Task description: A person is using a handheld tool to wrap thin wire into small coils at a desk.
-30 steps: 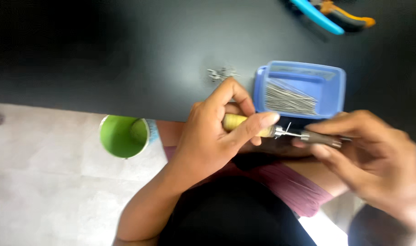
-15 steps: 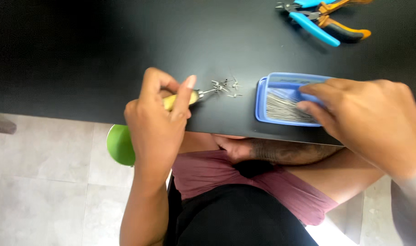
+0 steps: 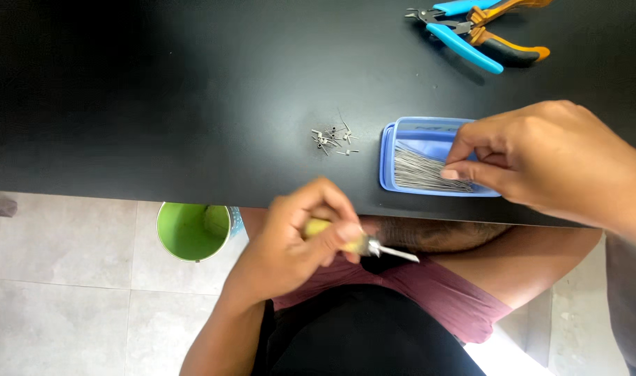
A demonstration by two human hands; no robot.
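Observation:
My left hand (image 3: 297, 233) grips a small tool with a yellow handle and a metal tip (image 3: 363, 244), held below the near edge of the black table (image 3: 193, 90), over my lap. My right hand (image 3: 541, 163) reaches into a shallow blue tray (image 3: 401, 132) of thin metal wires (image 3: 422, 174), thumb and fingers pinching at the wires. Whether a wire is held I cannot tell. A small heap of bent metal wire pieces (image 3: 332, 139) lies on the table just left of the tray.
Blue-handled pliers (image 3: 457, 35) and orange-and-black-handled pliers (image 3: 513, 42) lie at the far right of the table. A green bucket (image 3: 193, 230) stands on the tiled floor below the table edge, left of my knee.
My left hand has pulled the tool back from the heap of wire pieces to below the table edge. My right hand has stayed at the blue tray, fingers now pinching into the wires.

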